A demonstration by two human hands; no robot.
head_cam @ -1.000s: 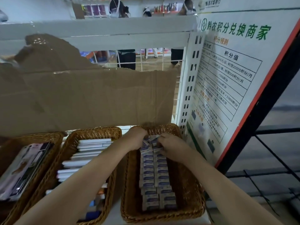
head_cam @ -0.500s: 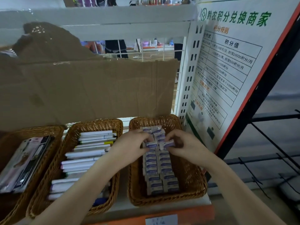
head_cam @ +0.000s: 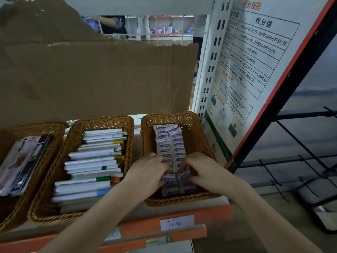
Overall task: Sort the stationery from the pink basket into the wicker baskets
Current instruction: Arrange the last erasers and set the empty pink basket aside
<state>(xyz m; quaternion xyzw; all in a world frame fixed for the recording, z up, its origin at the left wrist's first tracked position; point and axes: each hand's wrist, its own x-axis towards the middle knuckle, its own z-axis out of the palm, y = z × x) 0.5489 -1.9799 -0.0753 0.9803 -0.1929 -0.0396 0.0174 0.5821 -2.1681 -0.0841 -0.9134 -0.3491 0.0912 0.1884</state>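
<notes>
Both hands work inside the right-hand wicker basket (head_cam: 198, 136), at its near end. The left hand (head_cam: 148, 172) has its fingers curled down onto a small blue-and-white box (head_cam: 168, 177); the right hand (head_cam: 202, 169) pinches a second such box (head_cam: 185, 174), tilted, just beside the first. Beyond the fingertips, two rows of small boxes (head_cam: 170, 143) run to the far wall of the basket, with a few lying askew at the far end.

Judged step: placing and squaring up the small boxes at the near end of the rows. The pink basket is not in view, so what remains to be sorted cannot be told. The next move appears to call for pressing the two held boxes flat into line with the rows, without pushing the neighbouring boxes out of line.

To the left of the left hand, a middle wicker basket (head_cam: 102, 120) holds stacked pens (head_cam: 94, 161); further left, a third wicker basket (head_cam: 32, 126) holds flat packets (head_cam: 20, 161).

Writing: the print on the boxes is too small to read. Right of and beyond the right hand stands a poster (head_cam: 255, 61) with Chinese text, headed 积分规则 and 积分值, with lines of point values such as 500积分 and 1000积分. Below the hands, a white label (head_cam: 176, 222) on the orange shelf edge (head_cam: 142, 228) bears handwriting that is not legible.
</notes>
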